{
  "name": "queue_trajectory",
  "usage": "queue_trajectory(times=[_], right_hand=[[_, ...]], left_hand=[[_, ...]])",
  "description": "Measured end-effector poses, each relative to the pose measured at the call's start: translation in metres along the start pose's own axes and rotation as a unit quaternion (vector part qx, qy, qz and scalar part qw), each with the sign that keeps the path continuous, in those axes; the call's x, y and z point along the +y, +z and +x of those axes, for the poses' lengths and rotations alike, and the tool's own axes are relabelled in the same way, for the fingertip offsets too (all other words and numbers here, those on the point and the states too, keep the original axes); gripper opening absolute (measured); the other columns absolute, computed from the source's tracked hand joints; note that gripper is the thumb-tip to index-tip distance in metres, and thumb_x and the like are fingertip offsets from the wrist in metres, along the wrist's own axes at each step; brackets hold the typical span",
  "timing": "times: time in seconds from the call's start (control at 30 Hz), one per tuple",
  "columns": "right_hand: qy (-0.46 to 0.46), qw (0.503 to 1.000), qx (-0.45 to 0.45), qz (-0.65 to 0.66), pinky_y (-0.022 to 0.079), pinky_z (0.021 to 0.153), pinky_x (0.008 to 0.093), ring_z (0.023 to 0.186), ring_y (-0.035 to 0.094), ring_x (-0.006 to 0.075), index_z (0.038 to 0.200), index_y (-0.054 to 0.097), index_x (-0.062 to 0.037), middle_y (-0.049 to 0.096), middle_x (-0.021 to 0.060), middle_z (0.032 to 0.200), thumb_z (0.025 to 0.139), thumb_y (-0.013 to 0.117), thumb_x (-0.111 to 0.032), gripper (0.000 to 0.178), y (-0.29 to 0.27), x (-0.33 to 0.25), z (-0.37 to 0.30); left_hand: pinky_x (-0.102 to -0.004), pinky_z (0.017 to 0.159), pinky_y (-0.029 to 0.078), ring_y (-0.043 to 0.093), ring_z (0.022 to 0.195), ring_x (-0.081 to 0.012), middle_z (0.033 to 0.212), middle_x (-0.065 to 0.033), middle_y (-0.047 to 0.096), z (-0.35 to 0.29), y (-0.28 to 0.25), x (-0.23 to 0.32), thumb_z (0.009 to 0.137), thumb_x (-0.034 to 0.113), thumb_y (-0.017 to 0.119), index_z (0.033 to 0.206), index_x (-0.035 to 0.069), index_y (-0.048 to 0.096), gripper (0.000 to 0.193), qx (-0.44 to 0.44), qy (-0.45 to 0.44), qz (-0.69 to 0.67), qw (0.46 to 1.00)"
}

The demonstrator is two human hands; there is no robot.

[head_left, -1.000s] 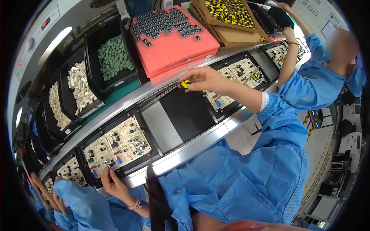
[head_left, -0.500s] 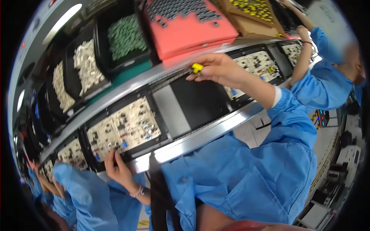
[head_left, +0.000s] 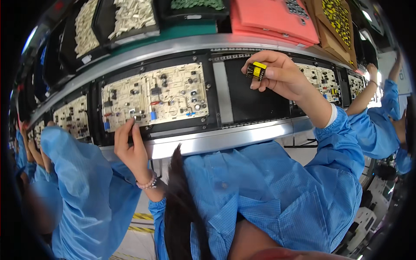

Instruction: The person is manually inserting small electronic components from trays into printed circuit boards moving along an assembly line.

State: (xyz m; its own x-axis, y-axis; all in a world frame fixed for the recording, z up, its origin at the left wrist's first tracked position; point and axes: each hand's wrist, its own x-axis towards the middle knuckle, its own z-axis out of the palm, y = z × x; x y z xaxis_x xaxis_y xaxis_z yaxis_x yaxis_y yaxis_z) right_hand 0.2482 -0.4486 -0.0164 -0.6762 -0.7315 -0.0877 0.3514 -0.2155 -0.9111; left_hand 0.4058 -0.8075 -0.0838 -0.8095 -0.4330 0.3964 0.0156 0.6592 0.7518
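Note:
My right hand [head_left: 284, 76] is raised over the conveyor, thumb and fingers closed round a small transformer [head_left: 256, 70] with a yellow-wrapped core and dark pins pointing left. Below it lies a bare black stretch of the carrier [head_left: 255, 102]. At the near edge of a pale circuit board [head_left: 173, 86], my left hand [head_left: 131, 147] has thumb and forefinger drawn together by small parts on the board. Whatever sits between those fingertips is too small to make out. The board, in a black frame, bears black parts, blue blocks and red pieces.
Behind the rail [head_left: 173, 45] stand bins of white parts [head_left: 134, 19] and green parts [head_left: 197, 4], pink foam sheets [head_left: 268, 21] and a cardboard box [head_left: 323, 26] of yellow-black transformers. More boards [head_left: 71, 117] line the conveyor. Co-workers in blue sleeves [head_left: 377, 134] work on both sides.
The view has turned and shifted. My left hand has moved up onto the board's near edge, its fingers closer together. My right hand still holds the transformer, now turned to show its pins.

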Motion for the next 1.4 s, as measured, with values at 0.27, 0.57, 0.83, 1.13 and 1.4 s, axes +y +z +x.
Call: queue_trajectory(times=[0.27,0.57,0.83,1.13,1.4], right_hand=[[0.026,0.999,0.015,-0.024,0.059,0.077,0.0265,0.095,0.069,0.0226,0.127,0.054,0.0022,0.059,0.0216,0.121,0.093,0.062,-0.015,0.039,0.03,0.011,0.029],[0.046,0.94,0.004,-0.337,0.048,0.081,0.0226,0.091,0.059,0.0073,0.12,0.057,-0.0003,0.062,0.0051,0.105,0.085,0.063,0.002,0.035,0.055,0.018,0.06],[-0.259,0.681,-0.006,-0.685,0.048,0.064,0.0298,0.072,0.058,0.0222,0.095,0.063,-0.0055,0.059,0.0055,0.082,0.073,0.079,-0.016,0.029,0.093,0.061,0.091],[-0.282,0.582,-0.038,-0.762,0.045,0.065,0.035,0.073,0.055,0.0246,0.084,0.062,-0.0075,0.057,0.0052,0.079,0.067,0.082,-0.026,0.032,0.096,0.077,0.102],[-0.262,0.573,-0.049,-0.775,0.044,0.064,0.0362,0.073,0.054,0.0262,0.083,0.061,-0.0065,0.056,0.0068,0.077,0.07,0.08,-0.025,0.029,0.1,0.072,0.105]], left_hand=[[-0.0305,0.077,0.049,0.063,0.084,-0.0226,0.092,-0.0123,0.067,0.006,-0.003,-0.004,0.085,-0.004,0.065,0.099,-0.002,0.07,0.016,-0.002,0.027,-0.001,1.0],[-0.0304,0.076,0.049,0.063,0.081,-0.0234,0.09,-0.012,0.066,0.009,-0.003,-0.013,0.083,-0.003,0.067,0.098,-0.002,0.071,0.016,0.005,0.062,-0.001,0.998],[-0.03,0.073,0.049,0.063,0.08,-0.0224,0.088,-0.011,0.066,0.008,-0.006,-0.015,0.081,-0.004,0.068,0.098,0.0,0.072,0.017,0.013,0.046,-0.015,0.999],[-0.0323,0.072,0.05,0.064,0.08,-0.025,0.088,-0.0106,0.067,0.009,-0.011,-0.022,0.078,-0.004,0.069,0.096,0.002,0.072,0.019,0.038,0.049,-0.026,0.998],[-0.0272,0.073,0.051,0.065,0.082,-0.0188,0.093,-0.01,0.068,0.01,-0.017,-0.026,0.082,-0.005,0.067,0.099,0.001,0.071,0.019,0.021,0.081,-0.012,0.996]])
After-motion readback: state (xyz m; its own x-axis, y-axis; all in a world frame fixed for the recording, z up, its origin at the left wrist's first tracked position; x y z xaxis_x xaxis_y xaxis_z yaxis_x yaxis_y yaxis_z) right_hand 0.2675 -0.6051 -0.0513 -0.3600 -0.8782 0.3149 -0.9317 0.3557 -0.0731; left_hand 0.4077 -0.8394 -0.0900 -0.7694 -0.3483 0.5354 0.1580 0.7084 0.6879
